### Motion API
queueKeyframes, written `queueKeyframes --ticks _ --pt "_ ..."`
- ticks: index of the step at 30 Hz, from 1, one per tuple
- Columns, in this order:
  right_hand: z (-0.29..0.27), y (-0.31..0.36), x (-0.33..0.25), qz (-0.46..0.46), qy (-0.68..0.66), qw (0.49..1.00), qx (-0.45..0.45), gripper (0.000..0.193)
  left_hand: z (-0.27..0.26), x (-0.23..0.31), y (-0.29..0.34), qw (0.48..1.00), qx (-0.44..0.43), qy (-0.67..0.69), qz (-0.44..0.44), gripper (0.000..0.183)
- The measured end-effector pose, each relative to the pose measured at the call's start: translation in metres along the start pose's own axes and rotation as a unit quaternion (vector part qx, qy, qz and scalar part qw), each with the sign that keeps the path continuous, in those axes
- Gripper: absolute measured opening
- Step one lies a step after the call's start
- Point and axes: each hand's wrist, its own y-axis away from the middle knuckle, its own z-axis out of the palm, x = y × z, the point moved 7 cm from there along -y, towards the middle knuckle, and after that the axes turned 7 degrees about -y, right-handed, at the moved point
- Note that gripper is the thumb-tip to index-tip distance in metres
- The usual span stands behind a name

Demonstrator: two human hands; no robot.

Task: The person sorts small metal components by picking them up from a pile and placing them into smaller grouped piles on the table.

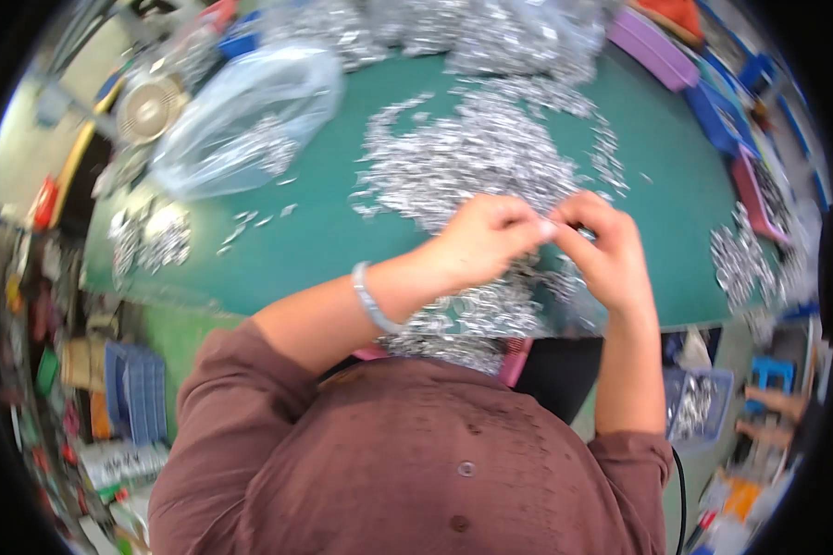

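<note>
My left hand [487, 239] and my right hand [611, 248] meet above the near part of the green table [305, 264]. Thumbs and fingers of both are pinched together at one spot; whatever small piece sits between them is too blurred and covered to name. Just beyond the hands spreads a large heap of small shiny metal parts [472, 153]. More loose metal parts [495, 310] lie beneath my wrists at the table's front edge. Below that edge, against my body, a pink container [516, 361] holds further silvery pieces.
A clear plastic bag [241, 116] with some metal parts lies at the far left. Filled bags [528, 37] line the back. Purple [655, 48], blue [713, 116] and pink bins [757, 199] stand along the right side. Small piles [740, 259] rest near both table ends.
</note>
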Motion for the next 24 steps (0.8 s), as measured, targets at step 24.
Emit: queueKeyframes --ticks 24 --pt "-0.039 0.028 0.001 0.014 0.103 0.993 0.05 0.015 -0.254 -0.031 0.081 0.696 0.158 -0.696 -0.077 0.01"
